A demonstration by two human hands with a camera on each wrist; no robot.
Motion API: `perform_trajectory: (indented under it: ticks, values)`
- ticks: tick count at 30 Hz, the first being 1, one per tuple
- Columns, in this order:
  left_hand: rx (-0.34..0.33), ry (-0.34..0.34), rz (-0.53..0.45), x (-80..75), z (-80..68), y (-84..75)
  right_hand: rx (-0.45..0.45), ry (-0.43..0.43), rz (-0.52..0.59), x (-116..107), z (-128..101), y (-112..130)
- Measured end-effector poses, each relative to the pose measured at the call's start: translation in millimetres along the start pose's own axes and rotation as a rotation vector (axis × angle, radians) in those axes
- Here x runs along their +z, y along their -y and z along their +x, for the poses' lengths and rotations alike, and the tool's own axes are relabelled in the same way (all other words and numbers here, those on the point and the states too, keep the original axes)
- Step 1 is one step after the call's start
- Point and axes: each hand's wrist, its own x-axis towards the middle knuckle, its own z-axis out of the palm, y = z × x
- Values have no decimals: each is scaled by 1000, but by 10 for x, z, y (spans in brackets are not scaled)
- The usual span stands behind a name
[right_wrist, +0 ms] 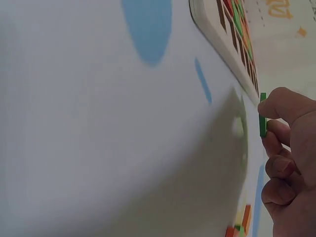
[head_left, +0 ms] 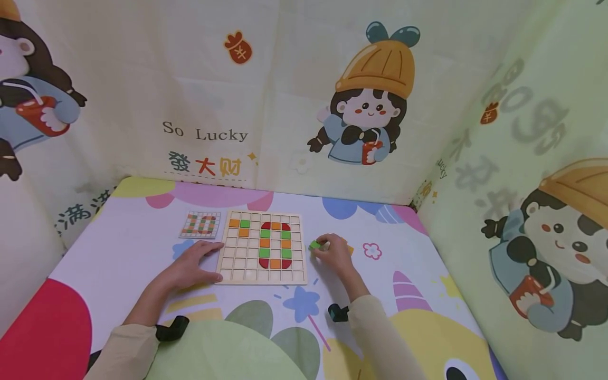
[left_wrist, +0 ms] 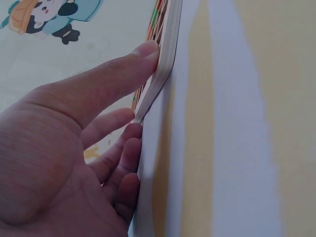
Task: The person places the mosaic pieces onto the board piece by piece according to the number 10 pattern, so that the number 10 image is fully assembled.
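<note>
right hand pinching green tile | light, rigid, thin, likely slippery: grip the edges | left hand flat, fingers relaxed, steadying wooden grid board

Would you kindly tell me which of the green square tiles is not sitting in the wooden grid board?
The green tile pinched in the right hand, just right of the wooden grid board; every other green tile lies in a cell of the board.

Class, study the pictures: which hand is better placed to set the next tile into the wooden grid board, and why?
Probably the right hand: it already pinches a green tile beside the wooden grid board. The left hand rests against the board's left edge, holding no tile.
</note>
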Motion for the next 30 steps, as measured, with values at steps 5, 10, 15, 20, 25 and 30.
perform_trajectory:
  ticks: [5,10,15,20,25,30]
  values:
    - [-2,-3,-2,1,0,10,36,49,12,133,31,188]
    - [0,-11,2,7,4,30,-12,87,5,244,58,363]
    - [-5,-6,-1,3,7,25,-64,121,9,343,73,543]
    - [-6,-5,-2,-2,5,18,-90,156,2,441,74,706]
    - [-3,-4,2,-2,4,15,-98,184,20,552,68,831]
    - [-2,-5,0,5,3,10,-105,203,-9,652,79,913]
